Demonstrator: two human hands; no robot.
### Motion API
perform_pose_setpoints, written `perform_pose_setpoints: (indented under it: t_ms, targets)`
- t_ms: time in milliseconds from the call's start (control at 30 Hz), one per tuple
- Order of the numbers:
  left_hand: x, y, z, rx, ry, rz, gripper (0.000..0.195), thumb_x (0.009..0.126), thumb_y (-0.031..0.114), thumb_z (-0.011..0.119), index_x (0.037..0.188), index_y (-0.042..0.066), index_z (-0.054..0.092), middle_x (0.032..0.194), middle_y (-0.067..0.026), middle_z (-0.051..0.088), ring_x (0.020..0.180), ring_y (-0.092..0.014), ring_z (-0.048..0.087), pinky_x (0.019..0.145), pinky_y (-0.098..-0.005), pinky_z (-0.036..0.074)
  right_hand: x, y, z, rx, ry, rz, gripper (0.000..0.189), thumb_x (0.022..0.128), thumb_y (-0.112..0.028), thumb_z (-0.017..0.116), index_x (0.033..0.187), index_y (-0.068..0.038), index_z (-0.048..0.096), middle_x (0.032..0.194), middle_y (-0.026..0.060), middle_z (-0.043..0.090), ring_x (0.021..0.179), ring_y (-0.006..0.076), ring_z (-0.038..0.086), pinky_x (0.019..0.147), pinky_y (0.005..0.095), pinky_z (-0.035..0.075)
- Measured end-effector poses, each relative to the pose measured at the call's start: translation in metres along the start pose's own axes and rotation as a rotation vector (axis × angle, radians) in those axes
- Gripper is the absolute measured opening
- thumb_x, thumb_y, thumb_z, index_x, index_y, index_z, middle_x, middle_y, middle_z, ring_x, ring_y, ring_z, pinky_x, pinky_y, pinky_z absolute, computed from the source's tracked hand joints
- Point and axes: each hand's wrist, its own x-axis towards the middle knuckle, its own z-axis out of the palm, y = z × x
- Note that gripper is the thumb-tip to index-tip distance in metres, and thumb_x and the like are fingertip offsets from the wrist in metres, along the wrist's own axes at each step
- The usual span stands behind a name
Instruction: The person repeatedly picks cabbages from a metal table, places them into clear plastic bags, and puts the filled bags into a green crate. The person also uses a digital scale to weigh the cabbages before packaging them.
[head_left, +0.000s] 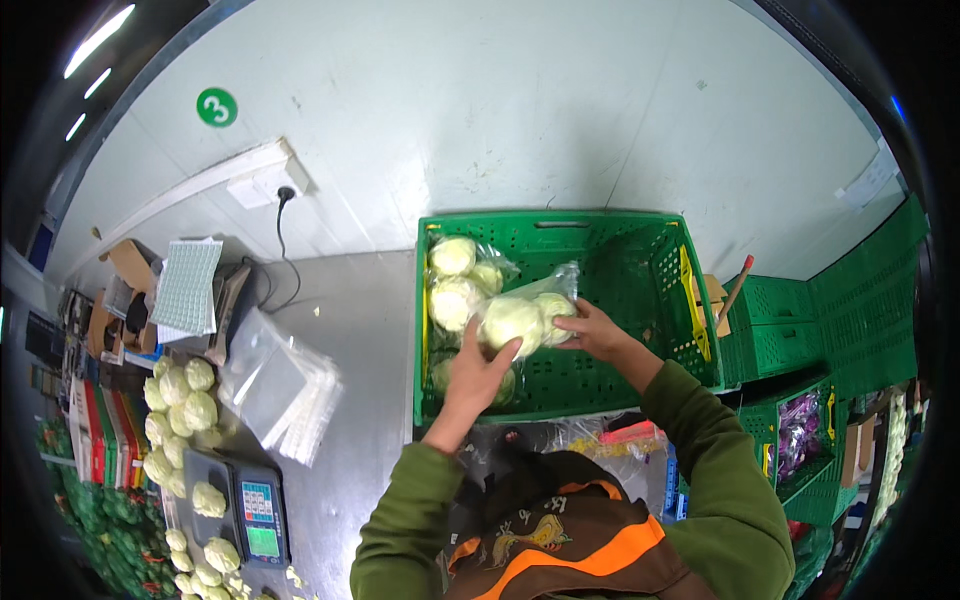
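Two pale green cabbages in a clear plastic bag (517, 324) are held between my hands, over a green plastic crate (622, 390). My left hand (480, 364) grips the nearer cabbage from the left and below. At the bag's right end, my right hand (592, 330) has its fingers around the smaller cabbage. More bagged cabbages (454, 300) lie along the crate's left side. Another bagged cabbage (444, 375) sits at its near left corner, partly hidden by my left wrist.
A steel table (337, 300) bears a stack of clear plastic bags (285, 390), loose cabbages (180, 401) and a digital scale (262, 506) with a cabbage (208, 499) on its pan. A black power cable (281, 232) runs to a wall socket. Green crates (772, 322) stand at right, one with purple vegetables (799, 435).
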Motion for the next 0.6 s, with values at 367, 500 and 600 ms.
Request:
perform_pose_setpoints:
  t_ms: [367,500,600]
  targets:
    - [0.046,-0.025,0.04,0.098,0.02,0.172,0.048,0.087,0.01,0.075,0.131,0.001,0.059,0.122,-0.0197,0.064,0.097,-0.026,0.069,0.076,-0.0346,0.057,0.138,0.043,-0.065,-0.29,0.46,0.093,0.083,0.087,-0.064,0.067,0.145,-0.008,0.047,0.137,0.0142,0.058,0.125,0.0295,0.055,0.102,0.0475,0.047]
    - [-0.022,-0.002,-0.015,0.166,0.368,0.245,0.018,0.092,0.002,0.07,0.109,-0.001,0.069,0.096,-0.0103,0.071,0.083,-0.017,0.069,0.074,-0.0281,0.055,0.153,0.054,-0.101,-1.114,0.617,0.019,0.084,0.085,-0.062,0.068,0.14,-0.001,0.049,0.128,0.0203,0.06,0.112,0.0326,0.06,0.093,0.0394,0.051]
    - [-0.079,-0.019,-0.06,0.125,0.711,0.059,0.013,0.094,0.003,0.067,0.106,-0.002,0.069,0.099,-0.0093,0.071,0.086,-0.014,0.067,0.076,-0.028,0.055,0.105,0.055,-0.072,-1.425,0.803,-0.682,0.058,0.089,-0.041,0.073,0.129,-0.001,0.057,0.11,0.0186,0.063,0.098,0.0292,0.063,0.083,0.0347,0.052]
